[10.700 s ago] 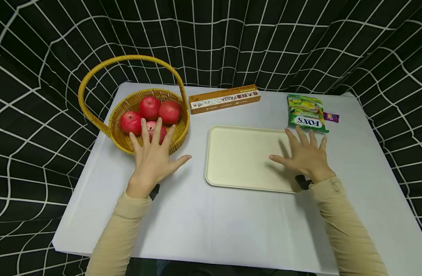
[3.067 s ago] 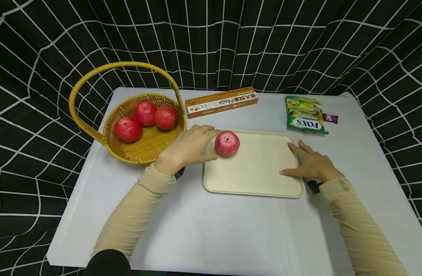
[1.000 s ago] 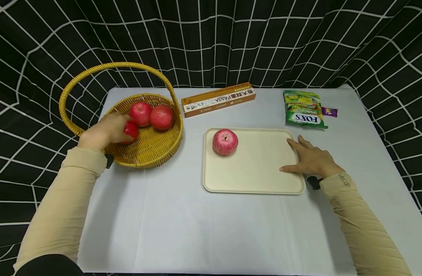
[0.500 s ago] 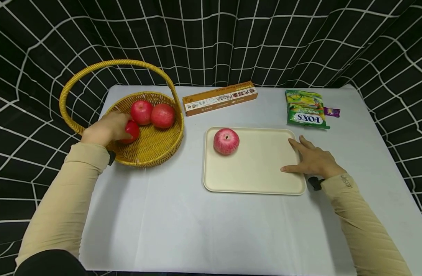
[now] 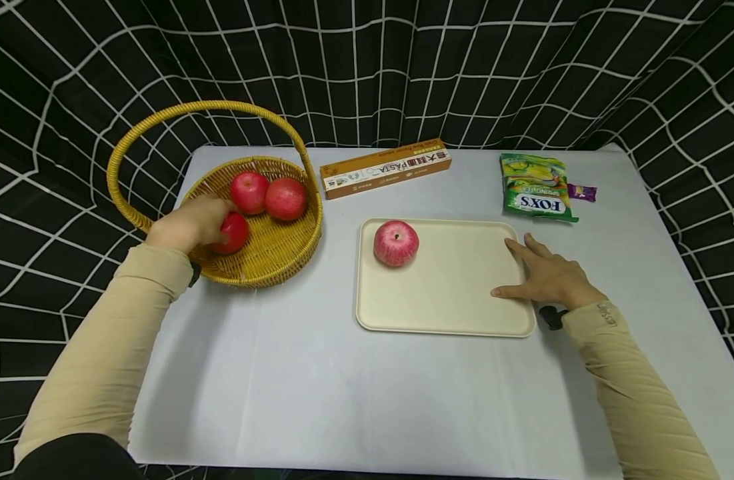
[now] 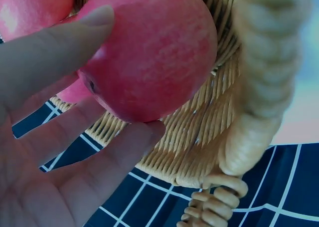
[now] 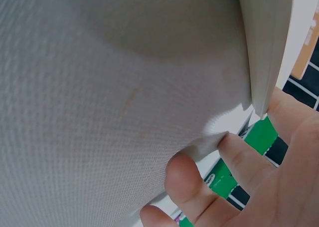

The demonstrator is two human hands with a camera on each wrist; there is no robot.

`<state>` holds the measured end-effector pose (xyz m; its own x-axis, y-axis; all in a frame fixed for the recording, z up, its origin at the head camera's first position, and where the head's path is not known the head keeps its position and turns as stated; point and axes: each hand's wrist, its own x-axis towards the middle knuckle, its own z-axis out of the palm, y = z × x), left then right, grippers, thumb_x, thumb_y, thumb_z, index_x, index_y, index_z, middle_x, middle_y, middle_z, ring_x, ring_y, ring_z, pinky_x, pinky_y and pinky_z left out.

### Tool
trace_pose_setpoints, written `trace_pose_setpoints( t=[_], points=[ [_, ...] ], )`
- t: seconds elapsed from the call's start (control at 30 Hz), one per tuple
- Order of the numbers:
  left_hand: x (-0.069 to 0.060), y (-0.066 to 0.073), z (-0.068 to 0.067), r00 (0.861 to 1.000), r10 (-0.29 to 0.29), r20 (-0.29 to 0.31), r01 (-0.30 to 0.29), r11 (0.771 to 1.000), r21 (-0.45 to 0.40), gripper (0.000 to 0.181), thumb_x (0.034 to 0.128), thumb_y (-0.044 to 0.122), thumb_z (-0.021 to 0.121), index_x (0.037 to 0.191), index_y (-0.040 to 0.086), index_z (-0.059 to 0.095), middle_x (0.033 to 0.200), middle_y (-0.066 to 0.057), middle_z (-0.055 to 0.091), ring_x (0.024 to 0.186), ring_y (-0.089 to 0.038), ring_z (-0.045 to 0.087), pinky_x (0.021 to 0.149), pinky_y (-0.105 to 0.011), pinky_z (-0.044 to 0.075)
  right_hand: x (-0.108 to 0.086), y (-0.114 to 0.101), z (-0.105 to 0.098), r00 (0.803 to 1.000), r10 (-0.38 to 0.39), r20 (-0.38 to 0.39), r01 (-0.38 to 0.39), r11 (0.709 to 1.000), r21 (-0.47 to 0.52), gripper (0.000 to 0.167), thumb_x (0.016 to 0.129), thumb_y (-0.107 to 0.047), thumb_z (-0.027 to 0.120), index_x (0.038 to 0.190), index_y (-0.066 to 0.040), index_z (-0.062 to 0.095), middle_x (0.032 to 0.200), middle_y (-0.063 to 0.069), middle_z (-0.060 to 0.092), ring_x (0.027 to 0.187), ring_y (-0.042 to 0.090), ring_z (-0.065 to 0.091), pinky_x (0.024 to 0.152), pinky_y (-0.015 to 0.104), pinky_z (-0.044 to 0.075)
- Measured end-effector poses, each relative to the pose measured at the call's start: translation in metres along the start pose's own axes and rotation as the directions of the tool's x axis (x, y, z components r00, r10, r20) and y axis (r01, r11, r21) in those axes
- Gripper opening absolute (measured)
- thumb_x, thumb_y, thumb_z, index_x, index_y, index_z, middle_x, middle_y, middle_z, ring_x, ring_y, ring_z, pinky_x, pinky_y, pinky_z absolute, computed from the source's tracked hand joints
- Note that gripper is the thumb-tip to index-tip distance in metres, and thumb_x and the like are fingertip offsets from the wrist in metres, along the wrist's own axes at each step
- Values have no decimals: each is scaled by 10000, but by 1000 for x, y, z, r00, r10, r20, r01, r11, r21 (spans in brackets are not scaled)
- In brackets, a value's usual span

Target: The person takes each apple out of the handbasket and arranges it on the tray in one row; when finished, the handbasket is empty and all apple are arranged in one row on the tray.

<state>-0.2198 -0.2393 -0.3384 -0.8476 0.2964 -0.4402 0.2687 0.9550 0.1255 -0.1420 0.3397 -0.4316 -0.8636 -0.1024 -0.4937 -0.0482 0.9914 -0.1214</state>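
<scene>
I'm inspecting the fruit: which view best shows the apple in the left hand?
The left wrist view: it shows the apple close up, mostly uncovered. In the head view the left hand hides part of it in the basket; the right wrist view doesn't show it.

Part of the gripped apple [image 5: 237, 235] is lost behind the left hand [image 5: 189, 223].
From here, some fingertips beyond it are hidden; in the left wrist view its top runs past the upper edge, and the basket handle [image 6: 269, 52] is blurred and cropped. I can't tell whether the purple packet [image 5: 583, 193] runs under the green bag [image 5: 537, 183], and its print is too small to read, like the box's [image 5: 386, 168] tiniest letters. Both sleeves [image 5: 97, 347] are cut off below, a dark rounded shape [image 5: 79, 460] I can't identify covering part of the left one.
</scene>
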Motion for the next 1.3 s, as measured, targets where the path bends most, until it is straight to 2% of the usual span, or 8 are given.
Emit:
trace_pose_setpoints(
  t=[0.43,0.67,0.83,1.1,1.3],
  points=[
    [2,1,5,999,-20,26,21,999,-36,743,776,47,844,1443,-20,523,1246,-351,620,1156,-488,570,1047,-634,499,-2,2,-2,1000,-1,-9,1,1000,-10,1271,757,-858,638,1665,-143,111,1683,345,95,1405,696,320,1019,847,359],
    [4,-1,9,1000,1,10,-1,1000,-24,762,795,104,852,1456,-31,497,1257,-357,622,1182,-509,566,1078,-646,473,-2,3,-2,1000,1,-12,-1,1000,-11,1278,752,-862,638,1664,-139,112,1679,352,101,1400,702,320,1021,851,354],
    [6,-1,13,1000,7,19,-6,999,-37,777,835,123,824,1482,-71,441,1326,-381,570,1246,-531,518,1127,-662,428,-2,3,-1,1000,1,-14,-1,1000,-1,1280,750,-869,633,1666,-146,108,1682,347,101,1400,703,318,1024,856,342],
    [1,0,16,999,-36,21,38,995,-89,773,860,130,796,1476,-86,382,1399,-398,492,1267,-550,494,1132,-689,405,-2,1,0,1000,-7,-11,7,1000,14,1268,758,-851,645,1665,-144,112,1684,345,94,1421,699,285,1038,865,317],
    [-6,2,11,999,-41,-16,39,994,-105,783,893,122,768,1494,-92,314,1471,-404,378,1297,-569,458,1144,-697,391,-1,1,0,1000,-8,-18,8,1000,7,1271,756,-854,645,1665,-140,116,1685,342,98,1403,697,321,1028,845,351]
  ],
)
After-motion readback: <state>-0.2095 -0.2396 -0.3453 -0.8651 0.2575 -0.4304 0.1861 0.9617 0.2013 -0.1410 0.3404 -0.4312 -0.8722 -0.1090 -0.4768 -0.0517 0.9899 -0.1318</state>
